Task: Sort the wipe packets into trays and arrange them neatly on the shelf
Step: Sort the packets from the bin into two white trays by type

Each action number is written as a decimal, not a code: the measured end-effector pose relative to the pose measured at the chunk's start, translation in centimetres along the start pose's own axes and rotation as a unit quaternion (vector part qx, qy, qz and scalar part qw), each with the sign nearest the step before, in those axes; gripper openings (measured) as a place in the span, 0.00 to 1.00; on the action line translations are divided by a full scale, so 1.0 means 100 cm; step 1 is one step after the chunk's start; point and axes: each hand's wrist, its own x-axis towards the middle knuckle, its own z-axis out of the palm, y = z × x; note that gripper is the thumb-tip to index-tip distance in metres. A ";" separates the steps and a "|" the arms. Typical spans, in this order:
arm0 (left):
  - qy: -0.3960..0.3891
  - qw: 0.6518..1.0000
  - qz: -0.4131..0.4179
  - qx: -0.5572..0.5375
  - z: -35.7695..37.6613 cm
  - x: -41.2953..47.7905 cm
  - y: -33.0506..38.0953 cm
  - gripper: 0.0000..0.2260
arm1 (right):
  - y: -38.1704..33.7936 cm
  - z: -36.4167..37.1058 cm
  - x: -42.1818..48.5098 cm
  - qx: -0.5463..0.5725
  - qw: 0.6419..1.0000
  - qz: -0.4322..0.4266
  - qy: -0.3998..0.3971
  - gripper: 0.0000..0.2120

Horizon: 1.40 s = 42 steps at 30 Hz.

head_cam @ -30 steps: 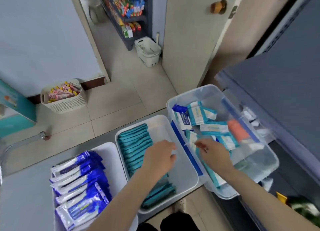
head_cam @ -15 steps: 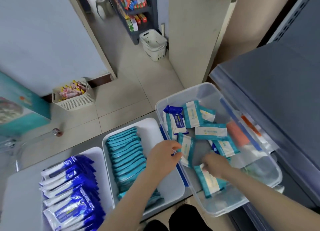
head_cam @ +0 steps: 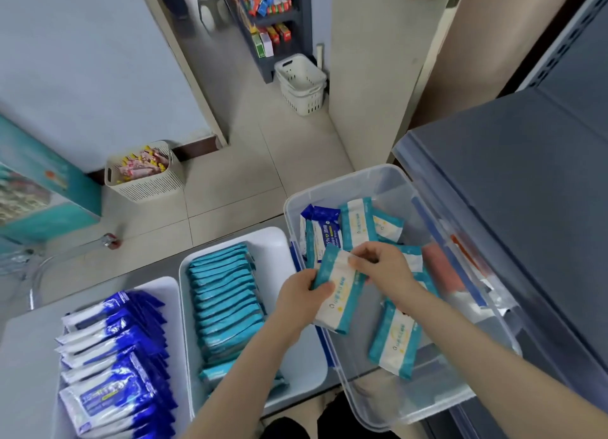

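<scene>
clear bin (head_cam: 388,178) lower right: loose teal packets | centre tray (head_cam: 279,241): teal row | lower-left tray (head_cam: 164,284): blue packets | left hand (head_cam: 297,295) and right hand (head_cam: 383,266): both grips grasping teal packet (head_cam: 340,290)

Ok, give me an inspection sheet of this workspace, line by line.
Surface: grey counter bearing two white trays and a clear bin.
Job's things: teal packets in the middle tray; blue packets in the left tray; mixed packets loose in the bin.
Clutter: orange packet in the bin.
Hands: left hand and right hand both hold one teal-and-white packet over the bin.
Cables: nothing seen.
Surroundings: tiled floor, snack basket, empty white basket, stocked shelf.
</scene>
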 end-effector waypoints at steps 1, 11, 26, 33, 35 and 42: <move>0.011 1.000 -0.010 -0.017 -0.003 0.001 -0.001 0.04 | 0.008 0.000 0.006 -0.028 0.999 0.013 0.018 0.09; 0.089 0.990 -0.031 -0.104 -0.026 -0.011 -0.007 0.05 | 0.079 0.041 0.029 -0.592 0.735 -0.253 -0.214 0.26; 0.151 0.982 -0.023 -0.114 -0.043 -0.016 -0.025 0.05 | -0.016 -0.010 -0.004 -0.318 0.930 -0.111 -0.150 0.10; 0.071 0.993 -0.005 -0.096 -0.031 -0.021 -0.012 0.12 | -0.081 0.000 -0.020 -0.366 0.886 -0.163 -0.232 0.10; 0.045 0.997 0.003 -0.062 -0.029 -0.024 -0.011 0.12 | -0.082 0.007 -0.023 -0.400 0.869 -0.202 -0.208 0.11; 0.000 0.999 0.022 0.039 -0.031 -0.021 -0.019 0.07 | -0.046 0.019 -0.024 -0.397 0.853 -0.302 -0.154 0.12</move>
